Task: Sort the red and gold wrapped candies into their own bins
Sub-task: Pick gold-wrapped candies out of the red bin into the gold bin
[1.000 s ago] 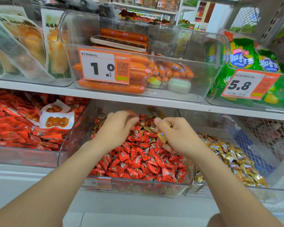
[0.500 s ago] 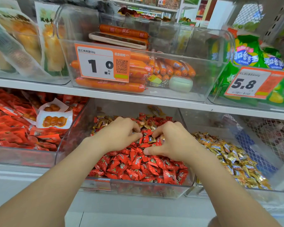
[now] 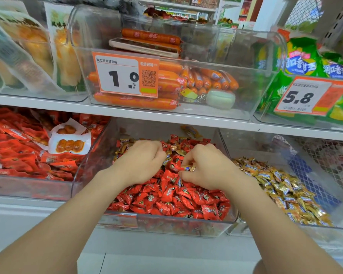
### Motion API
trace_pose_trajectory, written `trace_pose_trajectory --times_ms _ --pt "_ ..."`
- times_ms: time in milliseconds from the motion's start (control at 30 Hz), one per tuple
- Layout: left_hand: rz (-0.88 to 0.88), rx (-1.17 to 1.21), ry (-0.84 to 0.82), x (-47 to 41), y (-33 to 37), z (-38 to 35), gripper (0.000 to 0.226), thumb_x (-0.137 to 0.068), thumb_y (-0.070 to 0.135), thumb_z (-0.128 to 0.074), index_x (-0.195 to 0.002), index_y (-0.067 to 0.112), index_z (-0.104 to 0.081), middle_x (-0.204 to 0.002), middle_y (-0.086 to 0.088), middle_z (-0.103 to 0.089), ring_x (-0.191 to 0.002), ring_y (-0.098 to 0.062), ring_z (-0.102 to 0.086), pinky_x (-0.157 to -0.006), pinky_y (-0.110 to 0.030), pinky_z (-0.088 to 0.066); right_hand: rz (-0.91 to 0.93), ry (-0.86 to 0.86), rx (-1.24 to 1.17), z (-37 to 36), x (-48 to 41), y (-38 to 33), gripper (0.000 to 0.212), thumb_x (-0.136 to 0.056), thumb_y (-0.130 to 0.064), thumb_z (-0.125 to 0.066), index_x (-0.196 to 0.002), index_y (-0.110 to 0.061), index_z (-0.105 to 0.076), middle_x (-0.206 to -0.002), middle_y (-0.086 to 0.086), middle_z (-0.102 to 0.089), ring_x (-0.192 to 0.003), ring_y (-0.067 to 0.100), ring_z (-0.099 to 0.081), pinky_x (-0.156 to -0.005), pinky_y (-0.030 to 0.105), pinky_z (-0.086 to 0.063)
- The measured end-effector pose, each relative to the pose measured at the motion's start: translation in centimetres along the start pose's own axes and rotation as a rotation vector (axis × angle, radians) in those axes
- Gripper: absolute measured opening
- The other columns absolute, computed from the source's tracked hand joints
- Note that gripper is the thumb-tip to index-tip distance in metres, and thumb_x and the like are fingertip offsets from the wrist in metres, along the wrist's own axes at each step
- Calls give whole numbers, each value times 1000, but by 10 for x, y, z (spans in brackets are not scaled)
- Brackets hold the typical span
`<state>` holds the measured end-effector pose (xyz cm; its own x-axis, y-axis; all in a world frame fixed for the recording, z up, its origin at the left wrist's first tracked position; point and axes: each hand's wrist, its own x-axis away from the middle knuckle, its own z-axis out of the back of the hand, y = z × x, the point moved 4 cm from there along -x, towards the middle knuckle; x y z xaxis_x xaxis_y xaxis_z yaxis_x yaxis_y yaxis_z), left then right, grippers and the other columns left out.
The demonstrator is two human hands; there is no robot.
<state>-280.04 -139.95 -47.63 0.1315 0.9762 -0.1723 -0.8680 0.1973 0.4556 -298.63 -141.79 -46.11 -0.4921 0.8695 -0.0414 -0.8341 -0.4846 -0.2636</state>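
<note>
The middle clear bin point(image 3: 166, 224) on the lower shelf holds a heap of red wrapped candies point(image 3: 176, 194), with a few stray gold candies point(image 3: 123, 149) at its back. The bin to its right point(image 3: 285, 233) holds gold wrapped candies point(image 3: 281, 186). Both my hands are over the back of the red heap. My right hand point(image 3: 208, 169) pinches a gold candy point(image 3: 189, 168) between thumb and fingers. My left hand point(image 3: 141, 163) has its fingers curled down into the wrappers, beside gold ones; its fingertips are hidden.
The white shelf above point(image 3: 166, 117) hangs low over the bins and carries a clear bin of orange sausages point(image 3: 166, 103) with a price tag. A bin of red snack packets point(image 3: 18, 155) stands to the left. Green bags point(image 3: 305, 62) sit upper right.
Both hands dropped from above the heap onto the red candies and drew close together. My right hand still holds a gold candy.
</note>
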Motion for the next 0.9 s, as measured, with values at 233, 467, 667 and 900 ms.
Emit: trace_pose_trajectory --times_ms 233,467,667,900 --pt "-161 107 165 10 20 8 25 -101 55 -57 -91 35 -68 -69 13 -66 -71 -7 -65 -70 -37 -55 -149 136 -312 28 19 12 38 -88 -35 -58 -62 -10 -46 -52 -3 -41 -51 14 -36 -53 32 -34" --pt "-189 -108 -134 14 35 -14 21 -94 50 -64 -114 50 -69 -74 20 -58 -91 -9 -62 -80 -38 -57 -130 68 -85 25 28 11 47 -87 -36 -63 -57 -12 -38 -53 6 -37 -52 17 -35 -49 37 -35" --pt "-161 -229 -98 7 41 -22 36 -93 43 -75 -128 44 -68 -103 15 -66 -115 -20 -63 -76 -34 -46 -176 117 -188 25 32 18 28 -92 -24 -54 -104 -35 -76 -77 2 -69 -60 8 -53 -64 31 -53" --pt "-146 54 -59 9 27 -9 26 -102 54 -55 -99 29 -48 -59 6 -56 -54 -6 -54 -51 -30 -36 -173 321 -94 17 10 12 26 -102 -40 -52 -112 -34 -75 -93 4 -75 -90 36 -70 -81 47 -60"
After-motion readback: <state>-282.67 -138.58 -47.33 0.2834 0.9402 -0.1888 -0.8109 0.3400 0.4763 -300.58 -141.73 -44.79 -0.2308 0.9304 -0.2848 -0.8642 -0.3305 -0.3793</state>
